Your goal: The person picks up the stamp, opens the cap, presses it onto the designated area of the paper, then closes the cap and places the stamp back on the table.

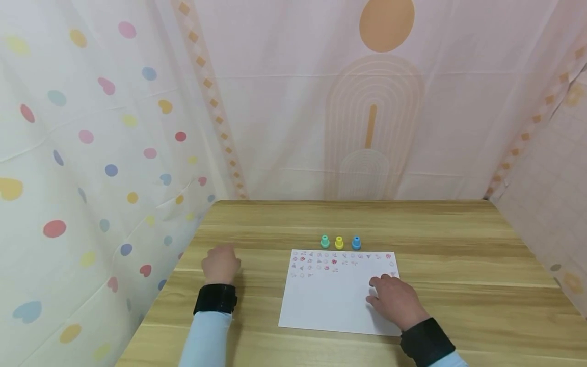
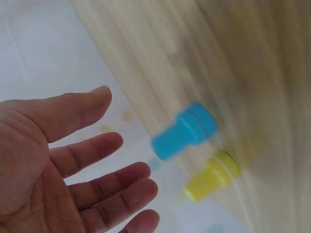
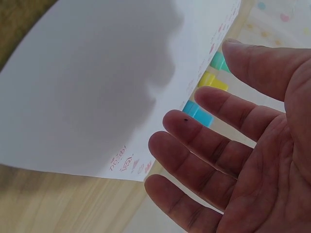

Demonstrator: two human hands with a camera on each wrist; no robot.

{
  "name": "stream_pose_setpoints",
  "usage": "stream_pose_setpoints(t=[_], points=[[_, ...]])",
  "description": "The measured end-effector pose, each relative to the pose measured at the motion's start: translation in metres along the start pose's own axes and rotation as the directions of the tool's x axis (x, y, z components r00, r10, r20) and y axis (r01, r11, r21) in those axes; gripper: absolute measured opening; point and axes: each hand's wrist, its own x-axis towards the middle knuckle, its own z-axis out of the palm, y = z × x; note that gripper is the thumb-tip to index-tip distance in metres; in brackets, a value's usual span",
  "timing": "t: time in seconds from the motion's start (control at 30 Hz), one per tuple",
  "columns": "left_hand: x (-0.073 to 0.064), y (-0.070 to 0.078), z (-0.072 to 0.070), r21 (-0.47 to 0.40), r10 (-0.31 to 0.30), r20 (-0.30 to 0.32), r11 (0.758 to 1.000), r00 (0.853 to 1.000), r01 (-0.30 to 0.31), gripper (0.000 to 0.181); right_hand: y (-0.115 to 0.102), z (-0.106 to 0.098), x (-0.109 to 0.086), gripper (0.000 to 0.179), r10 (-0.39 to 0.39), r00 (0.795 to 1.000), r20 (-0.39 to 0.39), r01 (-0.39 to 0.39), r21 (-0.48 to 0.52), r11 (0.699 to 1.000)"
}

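Observation:
My left hand (image 1: pixel 221 264) is over the left part of the table, left of the paper and holding nothing. Its fingers are loosely extended in the left wrist view, with a blue stamp (image 2: pixel 187 131) and a yellow stamp (image 2: pixel 212 177) beyond them. Over the right side of a white sheet of paper (image 1: pixel 327 303) hovers my right hand (image 1: pixel 396 302), empty, fingers relaxed and spread. Small red and purple prints (image 1: pixel 326 267) run in rows along the sheet's top, with a few down its right edge. Behind the far edge stand a green stamp (image 1: pixel 325 242), the yellow one and the blue one.
The paper lies on a wood-grain table (image 1: pixel 458 255). A pale curtain (image 1: pixel 284 127) hangs along the table's back edge, and a dotted curtain (image 1: pixel 105 214) hangs at the left. Black bands (image 1: pixel 215 298) circle both wrists.

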Motion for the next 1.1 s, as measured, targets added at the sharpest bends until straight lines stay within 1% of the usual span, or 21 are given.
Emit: stream_pose_setpoints(t=[0.1,0.17,0.27,0.43,0.67,0.77,0.97,1.1], points=[[-0.002,-0.009,0.000,0.012,-0.019,0.018,1.000,1.000,0.019,0.024,0.000,0.001,0.000,0.031,0.001,1.000,-0.001,-0.001,0.005,1.000],[-0.003,-0.012,0.000,0.020,-0.021,0.026,1.000,0.999,0.020,0.023,0.000,0.001,0.000,0.032,0.004,1.000,-0.002,-0.004,0.003,1.000],[-0.003,-0.013,0.001,0.026,-0.021,0.033,0.999,0.999,0.020,0.021,-0.001,0.000,0.000,0.032,0.007,1.000,0.003,-0.007,0.004,1.000],[0.000,-0.015,0.005,0.031,-0.017,0.030,0.999,0.999,0.016,0.021,-0.001,0.000,0.000,0.033,0.016,1.000,0.015,-0.016,0.014,1.000],[0.004,-0.017,0.010,-0.032,-0.011,0.022,0.999,1.000,0.012,0.018,-0.001,0.000,0.000,0.033,0.011,1.000,0.013,-0.012,0.009,1.000],[0.006,-0.018,0.014,-0.045,-0.007,0.029,0.999,1.000,0.009,0.018,-0.001,0.000,-0.001,0.033,0.011,1.000,0.007,-0.011,0.012,1.000],[0.006,-0.021,0.019,-0.059,0.002,0.067,0.998,0.998,0.002,0.015,0.000,0.001,-0.002,0.033,0.008,1.000,-0.001,-0.008,0.013,1.000],[0.006,-0.018,0.019,-0.073,0.012,0.063,0.997,0.998,-0.008,0.015,0.000,0.001,-0.002,0.032,0.010,1.000,-0.001,-0.010,0.014,1.000]])
